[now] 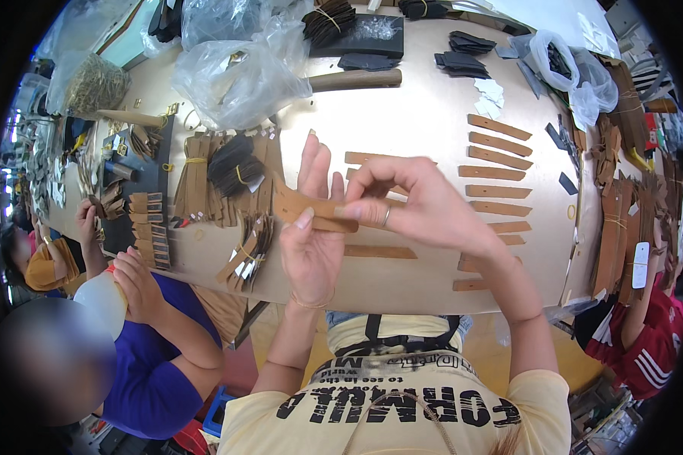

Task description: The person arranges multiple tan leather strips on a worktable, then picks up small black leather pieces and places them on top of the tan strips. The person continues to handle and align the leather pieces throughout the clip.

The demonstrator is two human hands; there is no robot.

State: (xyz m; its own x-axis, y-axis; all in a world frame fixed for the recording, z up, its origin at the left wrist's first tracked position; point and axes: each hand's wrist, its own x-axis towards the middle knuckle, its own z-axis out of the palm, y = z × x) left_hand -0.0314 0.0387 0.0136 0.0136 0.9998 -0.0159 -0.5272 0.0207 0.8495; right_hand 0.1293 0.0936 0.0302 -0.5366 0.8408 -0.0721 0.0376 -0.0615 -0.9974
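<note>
Bold black capitals (474,409) cross the person's pale yellow T-shirt (311,438), smaller black print (404,379) nearby; marks on the white hanging tag (640,265) are too small to read.

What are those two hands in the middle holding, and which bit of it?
Brown strip material: the left hand holds it under the thumb, along its middle; the right hand pinches its right end. I can't tell whether it's one piece.

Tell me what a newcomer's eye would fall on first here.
Probably the left hand and right hand, near the middle, both holding a curved brown strip. Next, the column of brown strips to their right, then the big cloudy plastic bag to their upper left.
</note>
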